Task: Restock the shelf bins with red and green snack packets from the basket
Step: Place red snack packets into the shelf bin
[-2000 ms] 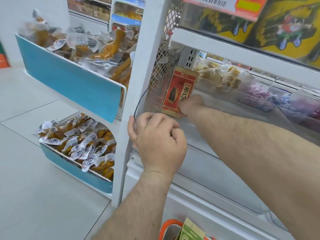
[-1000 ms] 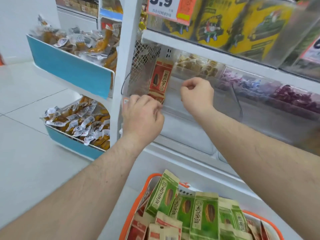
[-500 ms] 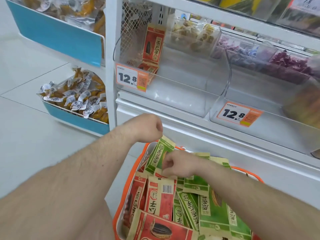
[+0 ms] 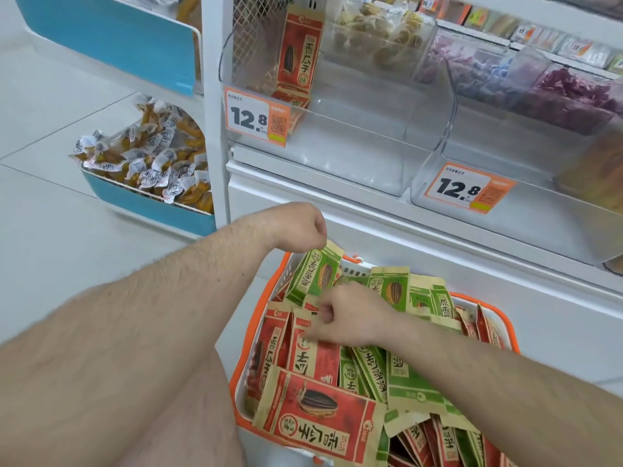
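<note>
I judge my curled, empty left hand (image 4: 296,227) could knock the propped green paper snack packet (image 4: 317,273) over the orange plastic basket's (image 4: 249,326) rim; my right hand (image 4: 347,318) pinches down among red paper packets (image 4: 317,352), so several may lift together; the clear plastic shelf bin (image 4: 354,143) waits above, nearly bare.

floor (image 4: 50,257): pale tiles | shelving upright (image 4: 214,106): white | side trays (image 4: 111,38): blue-fronted
</note>
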`<state>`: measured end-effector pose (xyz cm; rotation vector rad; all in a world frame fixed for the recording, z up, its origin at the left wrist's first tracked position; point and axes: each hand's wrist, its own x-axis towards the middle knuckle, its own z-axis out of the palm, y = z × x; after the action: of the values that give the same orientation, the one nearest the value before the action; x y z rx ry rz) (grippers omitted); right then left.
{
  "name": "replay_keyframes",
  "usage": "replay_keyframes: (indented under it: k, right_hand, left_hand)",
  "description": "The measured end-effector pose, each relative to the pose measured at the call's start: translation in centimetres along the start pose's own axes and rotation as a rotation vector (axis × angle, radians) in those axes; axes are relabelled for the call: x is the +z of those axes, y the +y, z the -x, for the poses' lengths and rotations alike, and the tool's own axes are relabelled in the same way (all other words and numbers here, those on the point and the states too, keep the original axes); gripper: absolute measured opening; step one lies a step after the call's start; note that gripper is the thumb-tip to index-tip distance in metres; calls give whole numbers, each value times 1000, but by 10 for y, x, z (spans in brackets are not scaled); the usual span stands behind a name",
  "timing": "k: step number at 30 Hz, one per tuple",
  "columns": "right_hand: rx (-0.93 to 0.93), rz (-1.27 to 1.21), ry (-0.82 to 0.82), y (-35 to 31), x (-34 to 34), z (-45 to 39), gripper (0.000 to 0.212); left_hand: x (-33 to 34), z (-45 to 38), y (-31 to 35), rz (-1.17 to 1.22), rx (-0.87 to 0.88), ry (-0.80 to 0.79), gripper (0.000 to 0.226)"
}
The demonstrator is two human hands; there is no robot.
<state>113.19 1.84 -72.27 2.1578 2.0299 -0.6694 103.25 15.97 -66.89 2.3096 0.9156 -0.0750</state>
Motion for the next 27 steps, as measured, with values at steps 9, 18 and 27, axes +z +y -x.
replay_keyframes:
  k: [9,18,27]
  right_hand:
    - [-61,174,-484,-15,18,26,48]
    - [-30,-61,-529,1,-11,23,20]
    - [35,-164,-156,31,-106,31,12]
  left_hand:
    - [13,0,5,-52,3,-103,14]
    - [13,6,15,-19,34,-109,16]
    - [2,23,26,34,154,-496,26]
